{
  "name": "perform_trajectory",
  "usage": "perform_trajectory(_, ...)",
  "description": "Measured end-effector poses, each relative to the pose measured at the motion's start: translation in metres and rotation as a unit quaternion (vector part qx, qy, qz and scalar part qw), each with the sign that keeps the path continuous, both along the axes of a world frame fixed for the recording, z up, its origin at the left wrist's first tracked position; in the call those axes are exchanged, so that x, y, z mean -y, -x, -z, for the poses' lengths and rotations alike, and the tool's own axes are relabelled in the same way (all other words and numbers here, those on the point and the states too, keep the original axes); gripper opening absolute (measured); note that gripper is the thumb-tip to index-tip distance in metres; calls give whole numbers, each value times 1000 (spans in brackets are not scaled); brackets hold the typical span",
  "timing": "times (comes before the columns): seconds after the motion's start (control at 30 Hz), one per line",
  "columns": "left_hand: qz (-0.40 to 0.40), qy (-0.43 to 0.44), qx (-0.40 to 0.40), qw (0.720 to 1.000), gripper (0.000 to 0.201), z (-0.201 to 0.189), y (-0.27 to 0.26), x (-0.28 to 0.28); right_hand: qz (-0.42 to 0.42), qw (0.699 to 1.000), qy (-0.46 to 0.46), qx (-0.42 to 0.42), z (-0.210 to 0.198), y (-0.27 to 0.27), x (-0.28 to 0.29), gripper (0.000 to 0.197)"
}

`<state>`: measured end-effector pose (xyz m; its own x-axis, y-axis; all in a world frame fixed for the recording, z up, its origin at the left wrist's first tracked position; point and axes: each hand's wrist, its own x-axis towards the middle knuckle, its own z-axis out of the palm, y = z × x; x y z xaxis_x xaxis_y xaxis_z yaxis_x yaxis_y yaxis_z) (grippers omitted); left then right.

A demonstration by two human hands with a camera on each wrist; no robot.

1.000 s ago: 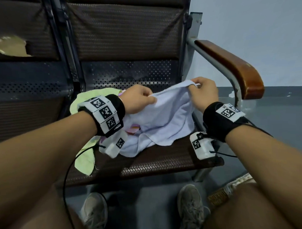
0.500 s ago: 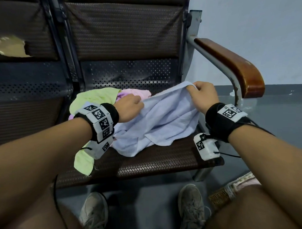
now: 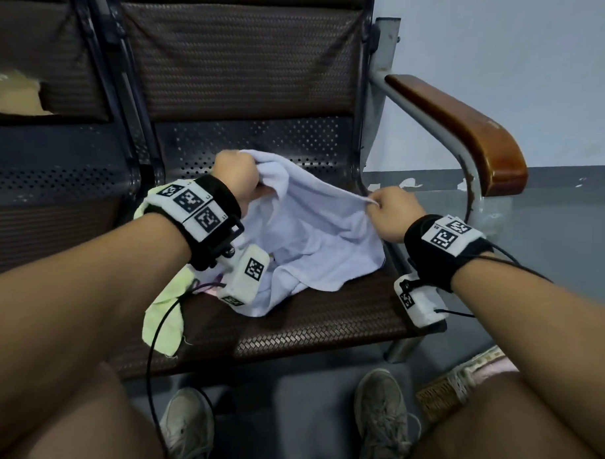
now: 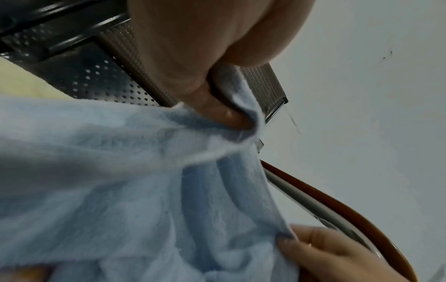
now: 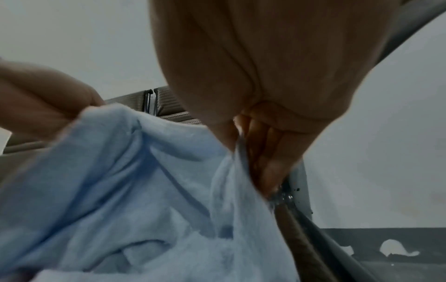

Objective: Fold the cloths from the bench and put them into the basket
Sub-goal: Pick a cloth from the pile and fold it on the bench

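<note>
A pale blue cloth (image 3: pixel 314 240) hangs between both hands over the brown bench seat (image 3: pixel 325 319). My left hand (image 3: pixel 236 175) grips its upper left corner, raised near the perforated backrest; the left wrist view shows the thumb pinching the cloth (image 4: pixel 144 190). My right hand (image 3: pixel 387 211) pinches the opposite edge, lower and to the right; in the right wrist view the cloth (image 5: pixel 120 190) bunches under the fingers. The cloth's lower part sags onto the seat. A yellow-green cloth (image 3: pixel 162 324) lies at the seat's left, partly under my left arm. The woven basket (image 3: pixel 460 382) sits on the floor at lower right, partly behind my right leg.
A wooden armrest (image 3: pixel 469 132) on a metal frame stands to the right of the seat. A second seat (image 3: pixel 38 203) adjoins on the left. The grey floor and my two shoes (image 3: pixel 380 421) are below the bench front.
My left hand has risen and moved back toward the backrest, taking a corner of the blue cloth. My right hand has dropped slightly. The cloth now covers the pink cloth seen before.
</note>
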<state>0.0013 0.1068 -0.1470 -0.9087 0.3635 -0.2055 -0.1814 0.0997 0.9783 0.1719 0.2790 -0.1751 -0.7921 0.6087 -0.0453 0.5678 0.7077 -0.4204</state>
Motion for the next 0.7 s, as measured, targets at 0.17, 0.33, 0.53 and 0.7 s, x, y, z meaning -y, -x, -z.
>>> perform_trajectory(0.17, 89, -47, 7, 995, 16, 5, -17, 1, -61, 949, 75, -302, -18, 4, 19, 37)
perform_trajectory(0.33, 48, -70, 27, 996, 4, -2, -21, 1, -206, 975, 66, -52, -26, 11, 46, 42)
perform_trajectory(0.53, 95, -101, 37, 990, 7, -9, -27, 3, -164, 981, 97, 36, 2, 25, 65, 45)
perform_trajectory(0.7, 180, -119, 78, 973, 8, -15, -30, 10, -129, 977, 166, -41, 16, 43, 67, 34)
